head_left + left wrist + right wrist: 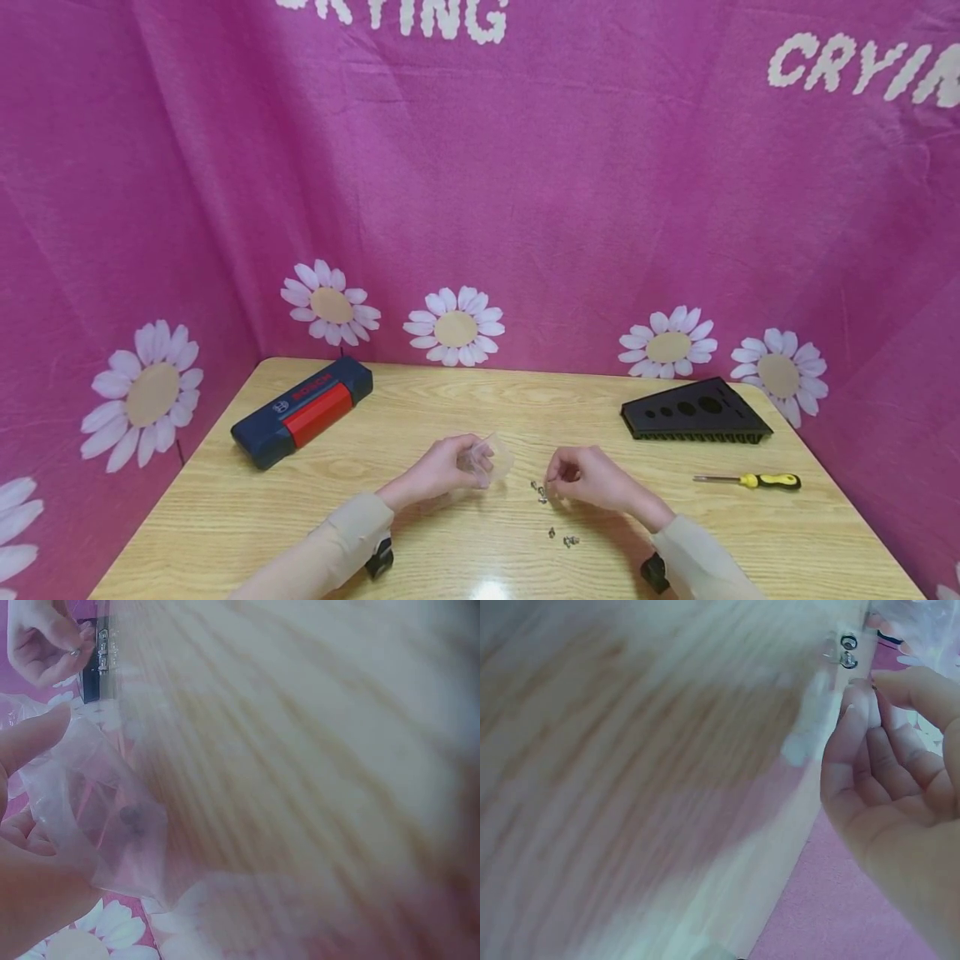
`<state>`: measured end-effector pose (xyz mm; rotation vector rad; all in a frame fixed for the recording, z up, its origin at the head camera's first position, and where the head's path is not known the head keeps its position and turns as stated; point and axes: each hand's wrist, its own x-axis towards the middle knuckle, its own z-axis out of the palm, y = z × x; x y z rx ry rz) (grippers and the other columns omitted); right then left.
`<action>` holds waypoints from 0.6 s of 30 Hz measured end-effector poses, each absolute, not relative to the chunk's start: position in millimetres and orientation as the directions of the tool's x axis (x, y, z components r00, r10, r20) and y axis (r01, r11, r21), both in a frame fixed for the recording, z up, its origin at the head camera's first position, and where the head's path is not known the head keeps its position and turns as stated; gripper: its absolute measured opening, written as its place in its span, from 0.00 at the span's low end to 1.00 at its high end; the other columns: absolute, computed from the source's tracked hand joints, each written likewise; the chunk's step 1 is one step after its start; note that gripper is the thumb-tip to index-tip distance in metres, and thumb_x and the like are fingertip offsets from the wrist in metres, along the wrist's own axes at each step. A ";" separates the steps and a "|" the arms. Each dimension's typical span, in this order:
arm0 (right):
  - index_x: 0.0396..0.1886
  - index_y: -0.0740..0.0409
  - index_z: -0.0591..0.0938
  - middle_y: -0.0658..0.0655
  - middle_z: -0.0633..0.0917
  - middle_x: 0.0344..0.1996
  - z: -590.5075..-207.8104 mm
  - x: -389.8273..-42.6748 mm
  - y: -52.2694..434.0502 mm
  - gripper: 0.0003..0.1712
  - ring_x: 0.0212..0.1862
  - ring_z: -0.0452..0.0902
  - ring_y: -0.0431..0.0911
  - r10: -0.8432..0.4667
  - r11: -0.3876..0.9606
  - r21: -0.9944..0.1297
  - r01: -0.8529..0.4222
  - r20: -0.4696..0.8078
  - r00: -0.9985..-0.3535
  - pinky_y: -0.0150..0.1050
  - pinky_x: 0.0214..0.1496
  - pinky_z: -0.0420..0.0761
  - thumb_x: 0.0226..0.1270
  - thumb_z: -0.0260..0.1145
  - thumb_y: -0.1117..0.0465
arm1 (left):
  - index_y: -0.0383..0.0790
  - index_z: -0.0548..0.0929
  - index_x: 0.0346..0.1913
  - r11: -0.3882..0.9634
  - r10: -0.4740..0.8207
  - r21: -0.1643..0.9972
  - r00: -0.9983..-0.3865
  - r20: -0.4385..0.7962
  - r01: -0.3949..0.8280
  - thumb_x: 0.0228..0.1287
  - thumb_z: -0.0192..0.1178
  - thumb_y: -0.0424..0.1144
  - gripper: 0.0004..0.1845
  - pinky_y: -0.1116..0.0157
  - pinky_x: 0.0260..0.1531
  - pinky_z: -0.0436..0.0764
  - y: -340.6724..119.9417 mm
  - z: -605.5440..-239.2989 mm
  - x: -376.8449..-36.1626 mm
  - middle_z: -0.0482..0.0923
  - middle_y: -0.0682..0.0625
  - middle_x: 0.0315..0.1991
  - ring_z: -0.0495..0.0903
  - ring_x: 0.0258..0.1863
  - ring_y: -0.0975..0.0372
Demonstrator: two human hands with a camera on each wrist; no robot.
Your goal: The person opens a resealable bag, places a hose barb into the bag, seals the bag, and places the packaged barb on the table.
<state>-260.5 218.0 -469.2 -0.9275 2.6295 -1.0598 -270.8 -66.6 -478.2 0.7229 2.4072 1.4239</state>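
Observation:
My left hand (442,468) grips a clear plastic bag (495,460) by its side, thumb and fingers curled round it. Through the film a small dark piece (133,817) shows inside the bag in the left wrist view. To the right, my right hand (596,479) is low over the table, thumb and fingertips pinched together. A glint of a small metal fastener (75,652) shows between those fingertips; its exact kind is hidden. Shiny loose metal fasteners (542,493) lie right beside the fingertips, and several more fasteners (570,541) lie nearer the front.
The wooden table (480,400) carries a blue and red Bosch case (303,412) at the back left. At the back right is a black slotted holder (693,412), with a yellow and black screwdriver (776,481) in front of it. A pink curtain (480,208) hangs behind.

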 end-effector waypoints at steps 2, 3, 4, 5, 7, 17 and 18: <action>0.32 0.57 0.81 0.53 0.86 0.29 -466.8 -261.3 217.3 0.03 0.30 0.75 0.30 -0.595 0.539 -0.679 -0.498 0.111 -0.796 0.28 0.33 0.80 0.63 0.67 0.68 | 0.35 0.81 0.49 0.399 0.535 0.869 -0.844 0.038 0.292 0.57 0.71 0.31 0.17 0.67 0.49 0.81 -66.4 -478.3 -270.6 0.87 0.46 0.44 0.84 0.46 0.60; 0.32 0.57 0.81 0.53 0.86 0.29 -465.7 -262.0 216.7 0.03 0.31 0.76 0.30 -0.590 0.531 -0.683 -0.502 0.127 -0.797 0.28 0.33 0.80 0.64 0.67 0.68 | 0.36 0.81 0.49 0.399 0.535 0.870 -0.844 0.037 0.290 0.57 0.71 0.31 0.17 0.68 0.48 0.81 -66.2 -478.4 -270.6 0.86 0.46 0.44 0.84 0.45 0.60; 0.32 0.56 0.81 0.53 0.86 0.29 -464.5 -262.8 215.9 0.03 0.31 0.76 0.30 -0.585 0.523 -0.683 -0.509 0.146 -0.798 0.28 0.33 0.80 0.64 0.67 0.67 | 0.35 0.81 0.49 0.397 0.535 0.870 -0.844 0.039 0.293 0.57 0.71 0.31 0.16 0.68 0.48 0.81 -65.8 -478.5 -270.5 0.87 0.45 0.44 0.84 0.46 0.60; 0.32 0.56 0.81 0.53 0.86 0.29 -463.5 -263.7 214.9 0.03 0.32 0.76 0.30 -0.577 0.520 -0.681 -0.516 0.164 -0.800 0.28 0.34 0.80 0.64 0.67 0.67 | 0.35 0.81 0.49 0.396 0.537 0.870 -0.843 0.041 0.295 0.57 0.71 0.31 0.17 0.68 0.48 0.81 -65.4 -478.6 -270.5 0.87 0.45 0.44 0.84 0.46 0.59; 0.32 0.55 0.81 0.52 0.86 0.29 -461.2 -265.7 212.6 0.04 0.33 0.77 0.30 -0.562 0.512 -0.675 -0.531 0.204 -0.802 0.29 0.35 0.80 0.65 0.67 0.67 | 0.35 0.81 0.49 0.396 0.539 0.868 -0.841 0.044 0.299 0.57 0.71 0.31 0.17 0.67 0.49 0.81 -64.7 -478.7 -270.6 0.86 0.45 0.44 0.84 0.46 0.59; 0.33 0.54 0.84 0.50 0.87 0.30 -435.2 -272.2 186.2 0.02 0.34 0.79 0.31 -0.523 0.495 -0.683 -0.538 0.260 -0.811 0.31 0.39 0.84 0.66 0.68 0.61 | 0.35 0.81 0.49 0.390 0.543 0.869 -0.838 0.051 0.305 0.57 0.71 0.32 0.17 0.68 0.49 0.80 -63.6 -478.9 -270.2 0.87 0.45 0.44 0.84 0.45 0.60; 0.33 0.54 0.84 0.50 0.87 0.31 -432.4 -272.6 182.8 0.03 0.34 0.79 0.31 -0.527 0.495 -0.682 -0.538 0.257 -0.811 0.31 0.39 0.84 0.66 0.68 0.60 | 0.34 0.81 0.49 0.387 0.543 0.870 -0.838 0.054 0.306 0.57 0.71 0.32 0.17 0.68 0.49 0.80 -63.4 -478.9 -270.0 0.87 0.44 0.44 0.84 0.44 0.60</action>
